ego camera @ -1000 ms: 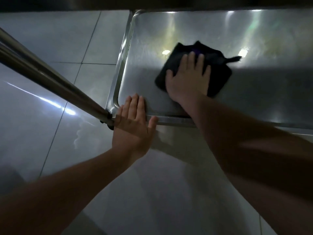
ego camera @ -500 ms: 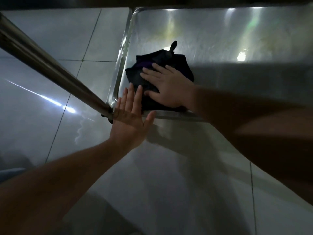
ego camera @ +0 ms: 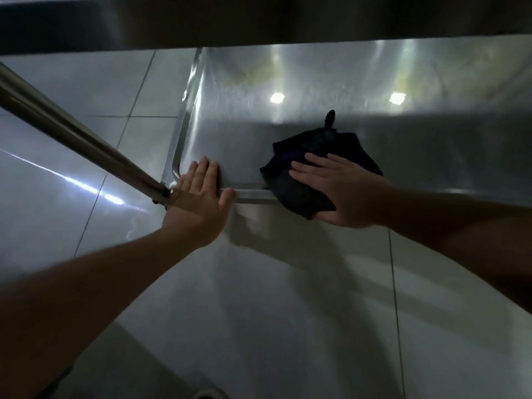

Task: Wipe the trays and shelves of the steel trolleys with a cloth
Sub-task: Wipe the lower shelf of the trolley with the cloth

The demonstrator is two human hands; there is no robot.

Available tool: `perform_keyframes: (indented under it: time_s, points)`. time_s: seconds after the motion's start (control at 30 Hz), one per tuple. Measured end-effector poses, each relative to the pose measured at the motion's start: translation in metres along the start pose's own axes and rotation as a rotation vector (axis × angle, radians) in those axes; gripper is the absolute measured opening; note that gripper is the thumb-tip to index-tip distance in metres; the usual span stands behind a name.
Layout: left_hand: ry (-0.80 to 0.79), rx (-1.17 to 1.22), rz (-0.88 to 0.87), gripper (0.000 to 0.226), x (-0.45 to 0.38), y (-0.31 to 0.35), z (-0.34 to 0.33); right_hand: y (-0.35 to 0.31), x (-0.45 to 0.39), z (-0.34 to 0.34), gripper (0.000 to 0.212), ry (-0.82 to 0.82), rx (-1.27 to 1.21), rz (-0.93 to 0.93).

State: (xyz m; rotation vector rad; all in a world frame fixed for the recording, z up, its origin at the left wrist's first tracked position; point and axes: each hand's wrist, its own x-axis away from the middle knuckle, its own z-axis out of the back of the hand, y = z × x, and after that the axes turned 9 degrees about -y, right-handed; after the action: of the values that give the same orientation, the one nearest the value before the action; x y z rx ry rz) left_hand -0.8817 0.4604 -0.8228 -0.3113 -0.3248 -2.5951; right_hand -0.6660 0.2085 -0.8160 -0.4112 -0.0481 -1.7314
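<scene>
A person is leaning over the lowest steel shelf (ego camera: 316, 119) of a trolley, seen from above in dim light. The right hand (ego camera: 339, 191) is lying flat with its fingers spread and pointing left, palm pressing down on a dark cloth (ego camera: 296, 194); it is not pinching the cloth, only covering and flattening it. The cloth is sitting bunched at the shelf's near edge, partly on the shelf surface and partly draping over the raised front rim (ego camera: 250, 194), with a small loop or tab (ego camera: 330, 118) sticking up from its far side. A hint of purple is showing in the folds, though the light is too low to be sure of the colour.

The left hand (ego camera: 198, 194) is resting open on the shelf's near left corner, its 4 fingers laid close together on the steel and the thumb reaching out along the front rim. It is holding nothing. Just beside its wrist, a round steel post (ego camera: 77, 142) is slanting up from the corner toward the upper left. The 2 hands are near each other but apart, with bare rim showing between them.

2 bright light spots (ego camera: 277, 97) are reflecting off the shelf beyond the cloth. An upper steel shelf (ego camera: 259, 21) is crossing the top of the view. Glossy tiled floor (ego camera: 288, 312) is showing beneath both forearms.
</scene>
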Motion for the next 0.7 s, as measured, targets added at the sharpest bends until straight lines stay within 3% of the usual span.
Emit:
perform_keyframes:
  time_s: [0.17,0.5,0.7]
  points:
    - [-0.003,-0.015,0.019,0.081,0.002,0.021,0.012,0.008,0.037,-0.012,0.089,0.049,0.002,-0.076]
    - [-0.086,-0.035,-0.179,0.072,0.012,0.126,0.013,0.022,0.106,-0.035,0.074,0.157,0.075,-0.343]
    - [-0.150,-0.106,-0.268,0.073,0.014,0.164,0.008,0.047,0.154,-0.037,0.073,0.118,0.113,-0.457]
